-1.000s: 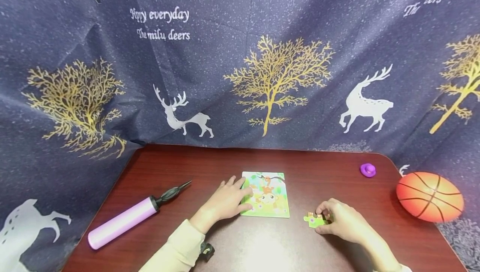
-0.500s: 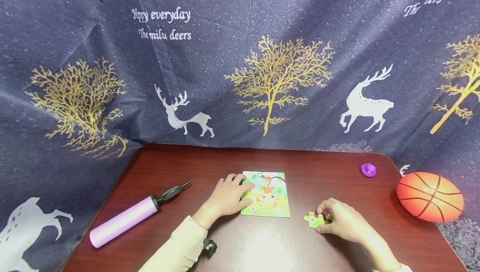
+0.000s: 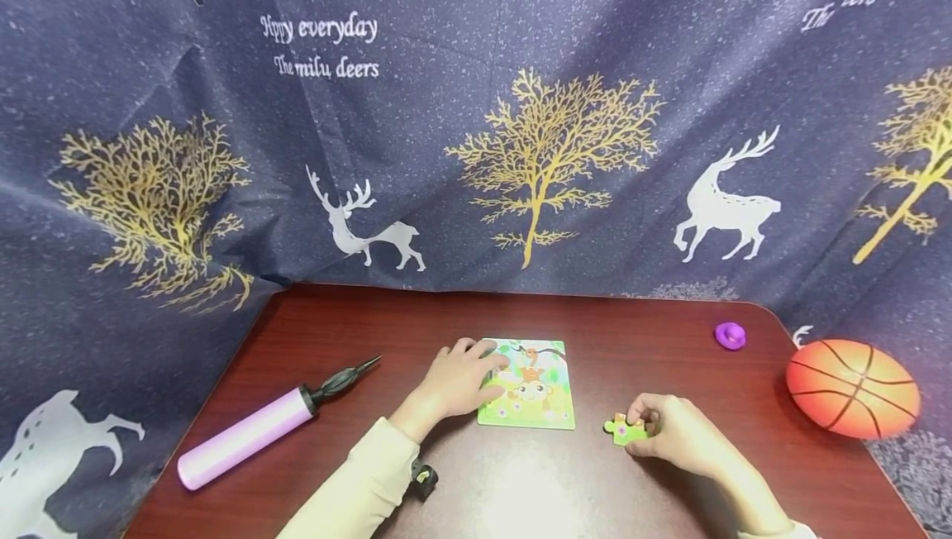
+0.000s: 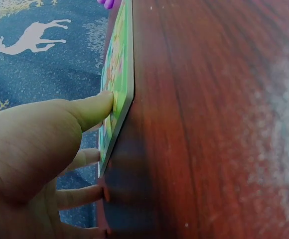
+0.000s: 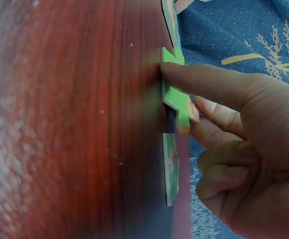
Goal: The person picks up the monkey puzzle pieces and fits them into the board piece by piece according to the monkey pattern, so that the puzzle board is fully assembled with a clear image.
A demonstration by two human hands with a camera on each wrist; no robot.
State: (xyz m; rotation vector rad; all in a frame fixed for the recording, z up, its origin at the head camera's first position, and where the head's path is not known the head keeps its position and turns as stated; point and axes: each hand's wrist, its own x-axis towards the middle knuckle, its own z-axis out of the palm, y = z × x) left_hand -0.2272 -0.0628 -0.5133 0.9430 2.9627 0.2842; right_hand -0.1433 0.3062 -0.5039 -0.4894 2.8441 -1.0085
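Observation:
A square jigsaw puzzle (image 3: 531,407) with a cartoon monkey picture lies flat near the middle of the table. My left hand (image 3: 455,380) rests at its left side, thumb and fingertips over the edge. In the left wrist view, the thumb (image 4: 95,108) touches the puzzle's face and the other fingers are spread. To the right of the puzzle, my right hand (image 3: 680,433) pinches a green puzzle piece (image 3: 621,430) between thumb and fingers. The right wrist view shows this puzzle piece (image 5: 173,94) tilted by the table, with a second puzzle piece (image 5: 170,169) lying near the curled fingers.
A pink hand pump (image 3: 245,441) with a black nozzle lies at the left of the reddish-brown table (image 3: 416,320). A small purple hat-shaped thing (image 3: 730,336) sits at the back right. An orange basketball-patterned ball (image 3: 852,388) is at the right edge. Patterned cloth (image 3: 476,150) hangs behind.
My left hand has shifted slightly right and away, further over the puzzle's edge. The right hand has tilted the green puzzle piece a little. The puzzle stays nearly in place.

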